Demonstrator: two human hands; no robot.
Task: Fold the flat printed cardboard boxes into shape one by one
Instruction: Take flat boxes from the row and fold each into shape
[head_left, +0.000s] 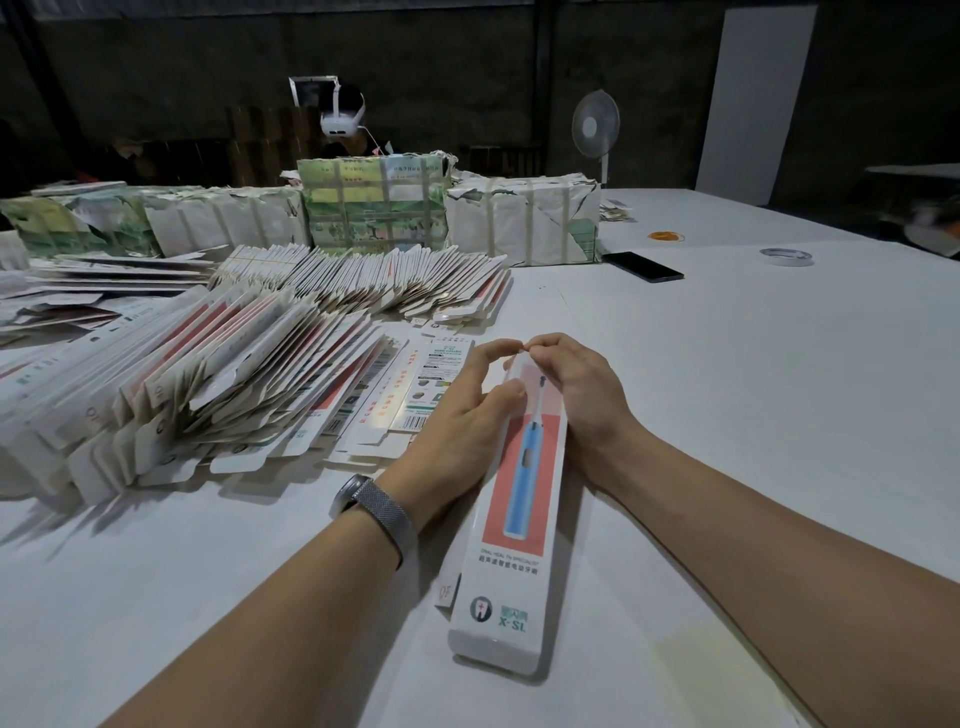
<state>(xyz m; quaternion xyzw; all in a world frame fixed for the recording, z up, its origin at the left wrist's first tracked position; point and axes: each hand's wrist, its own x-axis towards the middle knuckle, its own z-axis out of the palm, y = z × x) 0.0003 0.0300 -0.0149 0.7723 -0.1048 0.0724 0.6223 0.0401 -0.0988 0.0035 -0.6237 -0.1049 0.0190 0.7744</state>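
- Flats (218, 384), left of work area: fanned in leaning rows on table (727, 415); too many and too overlapped to count. Several more lying loose and flat just beside the left hand.
- Wrapped bundles (371, 208) behind the rows: at least three, possibly more at far left, blurred.
- Left hand (462, 410): fingers curled over the left side of the box (519, 499), thumb against its edge, index fingertip up at the far end. Clamped on box. Watch on wrist.
- Box: one in work, already popped into a long sleeve, lying on table between the two forearms, near end open or unfinished, cannot tell which.
- Right hand (571, 395): fingertips pinched on the far-end flap, meeting left index there.
- Step judged: closing far-end tuck flap. To do well: keep sleeve square with left hand, crease flap along its score, feed tab straight in, avoid crushing corners.
- Right of box: one phone (644, 266), one tape roll (785, 256), one small orange item, unclear.
- Fan (596, 124): one, at back.
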